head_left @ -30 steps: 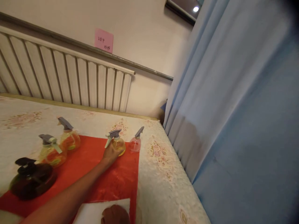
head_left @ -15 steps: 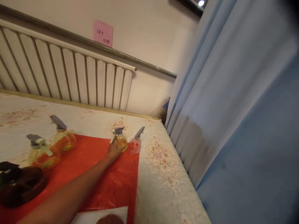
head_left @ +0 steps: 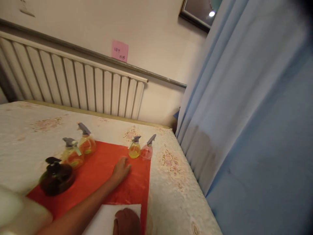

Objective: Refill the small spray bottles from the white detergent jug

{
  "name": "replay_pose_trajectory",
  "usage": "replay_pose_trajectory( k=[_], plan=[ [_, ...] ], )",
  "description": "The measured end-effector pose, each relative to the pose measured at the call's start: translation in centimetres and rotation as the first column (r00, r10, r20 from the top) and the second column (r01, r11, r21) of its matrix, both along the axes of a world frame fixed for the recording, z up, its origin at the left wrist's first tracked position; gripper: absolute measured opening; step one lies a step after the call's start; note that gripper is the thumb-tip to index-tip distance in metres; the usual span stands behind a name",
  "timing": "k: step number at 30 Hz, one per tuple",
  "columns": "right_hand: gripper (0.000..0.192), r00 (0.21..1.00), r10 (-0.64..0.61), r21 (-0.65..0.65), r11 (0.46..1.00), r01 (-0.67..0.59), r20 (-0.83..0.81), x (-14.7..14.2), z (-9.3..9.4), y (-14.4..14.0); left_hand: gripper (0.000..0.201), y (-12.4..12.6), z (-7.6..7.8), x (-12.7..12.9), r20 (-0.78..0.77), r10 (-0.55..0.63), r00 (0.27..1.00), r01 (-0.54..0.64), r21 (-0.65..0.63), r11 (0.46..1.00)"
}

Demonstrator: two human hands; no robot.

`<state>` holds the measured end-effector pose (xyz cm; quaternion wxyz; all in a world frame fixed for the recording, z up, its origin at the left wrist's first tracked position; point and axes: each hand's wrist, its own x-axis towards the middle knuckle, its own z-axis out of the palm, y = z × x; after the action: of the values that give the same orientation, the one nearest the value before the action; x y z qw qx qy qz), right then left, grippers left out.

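The bottom edge crops the curled right hand [head_left: 127, 222] and the flat white rectangular sheet [head_left: 104, 218]; the hand covers part of the sheet, and its grip is indeterminate. The pale rounded object [head_left: 26, 210] at lower left is blurred and cropped. The top edge and pleated blue fabric curtain [head_left: 234, 98] truncate the dark-framed glossy picture [head_left: 195, 14].

Groups at ten, one

Around your sheet [head_left: 105, 168]: pump bottle [head_left: 56, 180] at nine o'clock, near sprayer [head_left: 72, 158] ten, far sprayer [head_left: 86, 145] eleven, inner sprayer [head_left: 134, 151] and outer sprayer [head_left: 147, 152] one. Your left hand [head_left: 121, 170] is just before the inner sprayer (at its seven); your right hand [head_left: 127, 222] is over paper [head_left: 104, 219], six.
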<state>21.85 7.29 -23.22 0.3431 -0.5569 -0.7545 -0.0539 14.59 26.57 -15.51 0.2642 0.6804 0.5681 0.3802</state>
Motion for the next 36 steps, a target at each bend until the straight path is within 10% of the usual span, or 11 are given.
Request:
replay_pose_trajectory(
  k=[5,12,18,36],
  plan=[
    [0.017,0.998,-0.046,0.019,0.999,0.047,-0.043,-0.2,1.6,-0.9,0.025,-9.6,-1.8,-4.5,-0.013,-0.066,0.998,0.066,0.051,0.996],
    [0.017,0.998,-0.045,-0.011,0.999,0.045,-0.032,0.0,2.6,-1.5,0.038,-18.3,-8.5,-8.2,-0.387,-0.016,0.922,0.194,0.424,0.885],
    [0.019,0.998,-0.058,-0.02,0.998,0.057,-0.015,-0.2,2.6,-1.6,0.045,-19.9,-10.0,-8.3,-0.615,0.062,0.786,0.325,0.497,0.805],
    [0.018,0.998,-0.052,-0.059,0.997,0.053,0.019,-0.1,2.8,-2.0,0.041,-21.1,-8.5,-7.8,-0.579,0.045,0.814,0.29,0.473,0.832]
  ],
)
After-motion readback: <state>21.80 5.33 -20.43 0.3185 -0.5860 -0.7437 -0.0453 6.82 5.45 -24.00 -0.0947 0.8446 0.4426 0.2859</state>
